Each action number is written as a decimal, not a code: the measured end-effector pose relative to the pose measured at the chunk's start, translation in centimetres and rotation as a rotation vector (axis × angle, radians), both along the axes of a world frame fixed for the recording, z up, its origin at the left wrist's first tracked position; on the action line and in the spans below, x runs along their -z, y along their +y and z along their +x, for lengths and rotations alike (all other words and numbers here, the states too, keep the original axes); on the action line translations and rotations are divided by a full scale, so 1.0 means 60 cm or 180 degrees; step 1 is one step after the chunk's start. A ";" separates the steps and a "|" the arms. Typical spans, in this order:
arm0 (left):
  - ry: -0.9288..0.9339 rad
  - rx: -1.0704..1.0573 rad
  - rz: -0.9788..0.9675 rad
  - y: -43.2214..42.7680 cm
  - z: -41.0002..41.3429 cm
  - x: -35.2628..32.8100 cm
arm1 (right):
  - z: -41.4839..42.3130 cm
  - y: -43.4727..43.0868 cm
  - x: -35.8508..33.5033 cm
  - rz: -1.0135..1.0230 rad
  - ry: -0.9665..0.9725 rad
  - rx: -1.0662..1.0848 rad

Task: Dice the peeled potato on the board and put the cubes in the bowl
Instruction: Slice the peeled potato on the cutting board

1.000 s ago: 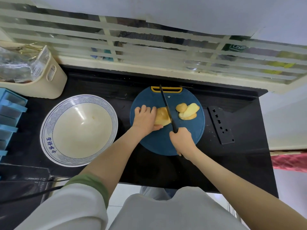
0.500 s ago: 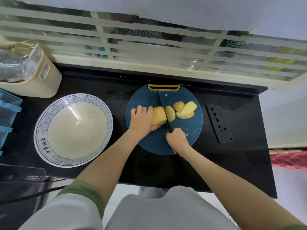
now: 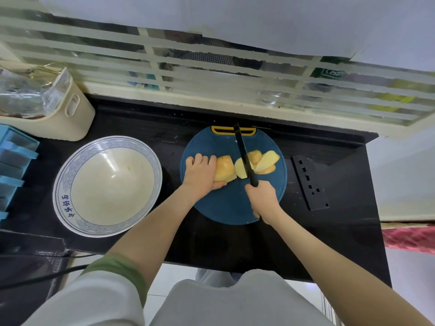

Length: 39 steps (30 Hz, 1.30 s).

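Head view only.

- The round dark-blue plastic cutting board (image 3: 226,205) with a yellow handle slot is set on the black countertop (image 3: 341,231), straight in front of the person.
- The uncut yellow peeled potato chunk (image 3: 224,169) is pinned mid-board by the left hand (image 3: 202,172). Fingers are curled together over its top and the thumb is tucked on the near side, clear of the cut face, likely to stop it rolling.
- The black-bladed kitchen knife (image 3: 243,156) is clamped by its handle in the right hand (image 3: 262,198), fingers wrapped tight. The blade points away, edge down, just right of the chunk, with a pale potato slice (image 3: 240,171) against it.
- A pile of yellow potato slices (image 3: 267,161) lies beyond the blade.
- No cubes are seen, so the slab-cutting stage is judged.
- The wide white ceramic bowl with a blue wave rim (image 3: 107,184) is parked near the board's left, holding at most a fleck. Nothing is seen between board and bowl.
- Around: a cream plastic basket (image 3: 70,118) and a blue plastic drawer unit (image 3: 14,161) stand far left. A black perforated metal plate (image 3: 309,182) lies right of the board, apart from it.
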State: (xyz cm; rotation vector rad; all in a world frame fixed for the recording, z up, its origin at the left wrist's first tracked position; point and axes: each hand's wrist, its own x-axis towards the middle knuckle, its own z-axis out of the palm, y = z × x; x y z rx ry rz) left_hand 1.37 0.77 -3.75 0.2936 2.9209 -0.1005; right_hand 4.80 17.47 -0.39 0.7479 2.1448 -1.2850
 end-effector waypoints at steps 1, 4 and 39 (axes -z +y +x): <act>0.0011 0.0005 -0.0011 0.000 0.000 -0.002 | 0.000 0.000 -0.005 -0.0026 0.0018 -0.0003; 0.0009 0.0004 -0.0042 -0.002 -0.001 -0.004 | 0.005 -0.006 -0.017 -0.0087 0.0038 -0.0154; -0.0009 -0.0073 -0.0221 0.007 0.001 -0.005 | 0.010 -0.035 -0.009 0.0320 -0.0106 -0.0770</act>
